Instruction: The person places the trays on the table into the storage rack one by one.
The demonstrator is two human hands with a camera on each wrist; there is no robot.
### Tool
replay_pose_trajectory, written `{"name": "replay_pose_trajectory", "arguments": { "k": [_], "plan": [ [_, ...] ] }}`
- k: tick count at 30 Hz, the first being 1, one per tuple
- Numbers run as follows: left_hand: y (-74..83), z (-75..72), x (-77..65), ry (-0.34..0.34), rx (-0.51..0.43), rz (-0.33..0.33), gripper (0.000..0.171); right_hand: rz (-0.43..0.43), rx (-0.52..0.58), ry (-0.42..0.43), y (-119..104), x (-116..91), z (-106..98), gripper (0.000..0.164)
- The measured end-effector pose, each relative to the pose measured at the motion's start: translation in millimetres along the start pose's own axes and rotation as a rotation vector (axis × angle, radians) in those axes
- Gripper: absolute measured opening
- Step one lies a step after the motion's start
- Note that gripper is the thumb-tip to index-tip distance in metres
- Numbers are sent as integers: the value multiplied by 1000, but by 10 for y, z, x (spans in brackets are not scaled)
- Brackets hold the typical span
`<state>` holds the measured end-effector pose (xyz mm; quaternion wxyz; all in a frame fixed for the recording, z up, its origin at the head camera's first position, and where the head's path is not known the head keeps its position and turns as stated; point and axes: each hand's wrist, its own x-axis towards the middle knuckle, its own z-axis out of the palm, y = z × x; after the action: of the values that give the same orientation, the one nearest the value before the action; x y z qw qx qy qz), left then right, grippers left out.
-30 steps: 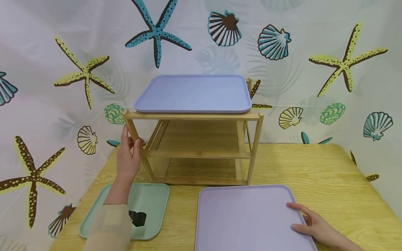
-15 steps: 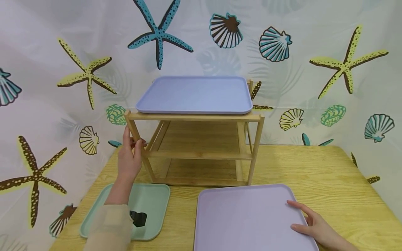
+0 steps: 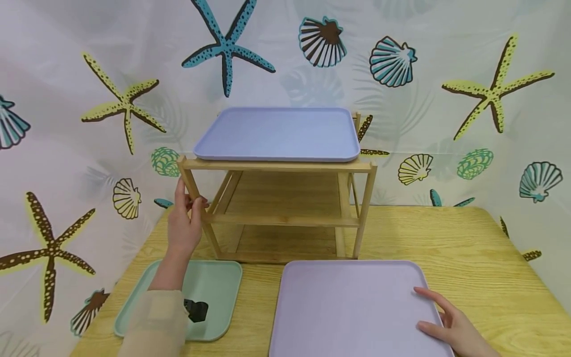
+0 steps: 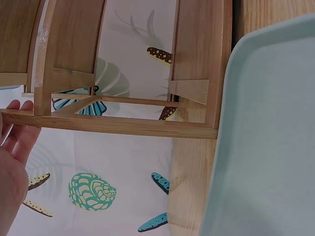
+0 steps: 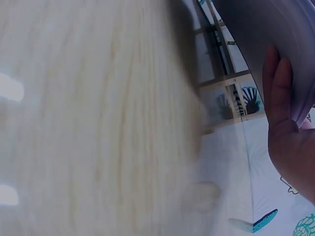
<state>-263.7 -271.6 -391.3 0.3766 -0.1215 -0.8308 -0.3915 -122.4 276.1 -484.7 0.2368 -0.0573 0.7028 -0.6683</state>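
Note:
A bamboo rack (image 3: 285, 220) with several levels stands at the table's back, a blue tray (image 3: 276, 134) lying on its top. My left hand (image 3: 184, 225) grips the rack's left front post; in the left wrist view, fingers (image 4: 22, 140) curl round the wood. In front of the rack, a lavender tray (image 3: 352, 312) is partly cut off by the head view's lower edge. My right hand (image 3: 457, 322) holds its right edge, thumb on top. The right wrist view shows fingers (image 5: 280, 93) against the tray's underside, above the table surface.
A pale green tray (image 3: 214, 297) lies at the left front, partly under my left forearm. A black wrist device (image 3: 196, 311) shows beside the sleeve. The wooden table (image 3: 437, 238) extends right. A curtain (image 3: 276, 29) with starfish and shells hangs behind and at both sides.
The lavender tray has straightened and shifted slightly, its far edge now nearly level with the rack's base. My right hand has moved a little right with it. My left hand stays on the post.

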Motion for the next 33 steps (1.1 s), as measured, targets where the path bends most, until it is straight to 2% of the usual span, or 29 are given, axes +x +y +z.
{"name": "replay_pose_trajectory", "arguments": {
  "k": [7,18,24,30,33],
  "plan": [
    [6,-24,11,-18,-13,-17,60,-56,71,-56,-98,-51,86,58],
    [-10,-59,30,-51,-25,-19,63,-40,85,51,-363,-57,428,54],
    [-22,-56,36,-47,-31,13,62,-155,70,40,-523,17,637,55],
    [-40,-54,34,-48,-44,35,62,-308,149,-38,-647,117,823,56],
    [-50,-65,32,-41,-54,58,63,-330,166,-48,-720,175,922,54]
  ]
}}
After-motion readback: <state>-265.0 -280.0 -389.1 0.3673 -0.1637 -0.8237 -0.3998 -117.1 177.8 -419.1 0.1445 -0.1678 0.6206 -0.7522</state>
